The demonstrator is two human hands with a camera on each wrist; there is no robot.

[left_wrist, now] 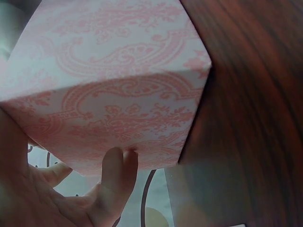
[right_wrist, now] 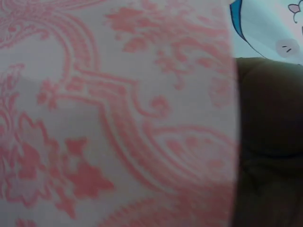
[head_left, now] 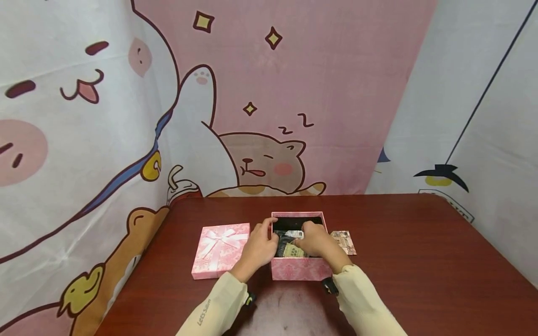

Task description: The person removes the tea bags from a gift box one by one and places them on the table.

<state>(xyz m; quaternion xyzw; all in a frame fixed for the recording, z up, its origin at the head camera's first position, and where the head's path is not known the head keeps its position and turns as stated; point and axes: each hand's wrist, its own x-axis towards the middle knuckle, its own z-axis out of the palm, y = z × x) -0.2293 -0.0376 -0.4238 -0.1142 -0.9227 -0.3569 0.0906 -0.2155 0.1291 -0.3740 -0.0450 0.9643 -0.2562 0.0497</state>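
A pink patterned gift box (head_left: 300, 269) with no lid on it stands on the table. My left hand (head_left: 259, 245) holds its left wall at the rim; in the left wrist view bent fingers (left_wrist: 118, 175) press against the outside of the box (left_wrist: 123, 109). My right hand (head_left: 316, 240) reaches over the near right side down into the box, its fingertips hidden. Inside lie a dark packet (head_left: 282, 242), a yellowish card-like piece (head_left: 293, 251) and a small white piece (head_left: 295, 234). The box wall (right_wrist: 118, 113) fills most of the right wrist view.
To the left lies the pink box lid (head_left: 220, 252) with a white ribbon bow. A patterned card (head_left: 344, 241) rests on the table just right of the box. Behind the brown table (head_left: 420, 261) hangs a cartoon-printed cloth (head_left: 328, 70).
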